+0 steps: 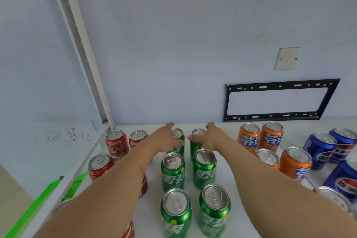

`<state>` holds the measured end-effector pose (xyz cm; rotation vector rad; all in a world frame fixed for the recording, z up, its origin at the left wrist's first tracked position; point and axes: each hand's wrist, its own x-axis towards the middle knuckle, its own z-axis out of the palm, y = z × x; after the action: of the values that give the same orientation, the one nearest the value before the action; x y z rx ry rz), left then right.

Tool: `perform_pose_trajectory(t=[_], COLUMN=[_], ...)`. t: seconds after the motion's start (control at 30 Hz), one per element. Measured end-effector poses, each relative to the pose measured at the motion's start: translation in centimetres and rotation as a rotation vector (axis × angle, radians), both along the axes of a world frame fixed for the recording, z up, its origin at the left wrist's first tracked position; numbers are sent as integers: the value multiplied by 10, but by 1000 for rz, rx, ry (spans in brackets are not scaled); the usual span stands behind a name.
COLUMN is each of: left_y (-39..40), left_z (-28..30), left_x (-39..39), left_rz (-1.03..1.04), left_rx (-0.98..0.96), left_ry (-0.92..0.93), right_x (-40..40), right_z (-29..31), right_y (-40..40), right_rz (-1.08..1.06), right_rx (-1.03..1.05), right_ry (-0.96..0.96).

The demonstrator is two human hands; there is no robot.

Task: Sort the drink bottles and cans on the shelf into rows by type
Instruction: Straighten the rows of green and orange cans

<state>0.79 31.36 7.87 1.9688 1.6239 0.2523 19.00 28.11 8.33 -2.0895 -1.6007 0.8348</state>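
Observation:
Cans stand on a white shelf [228,176]. Green cans form two rows in the middle, with the nearest pair [176,212] at the front. My left hand [166,138] wraps the back-left green can [178,137]. My right hand [207,137] wraps the back-right green can [197,141]. Red cans [116,146] stand at the left, partly hidden by my left forearm. Orange cans [270,137] stand to the right of the green ones. Blue cans [320,149] fill the far right.
A white post [85,60] rises at the shelf's back-left corner. A paper sheet with handwriting [67,137] lies to its left, above a green basket [58,189]. A black metal bracket [278,100] and a blank wall plate [287,58] hang on the back wall.

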Motion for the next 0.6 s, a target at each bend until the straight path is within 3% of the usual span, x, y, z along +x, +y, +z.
perform_pose_trajectory(t=[0.13,0.23,0.33,0.6], left_y=[-28,-54,-73,-81], left_z=[12,12,5,2], left_x=[-6,-15,-23,-25], left_rz=[7,-88,-157,-142], left_rx=[124,46,-55,-57], left_ry=[81,132,146,51], right_x=[2,1,-1,0], right_z=[10,3,-4,-4], right_y=[-36,-66,-85,-91], right_rz=[-76,-25,61,151], right_rx=[113,104,49,50], right_ry=[151,207,196,63])
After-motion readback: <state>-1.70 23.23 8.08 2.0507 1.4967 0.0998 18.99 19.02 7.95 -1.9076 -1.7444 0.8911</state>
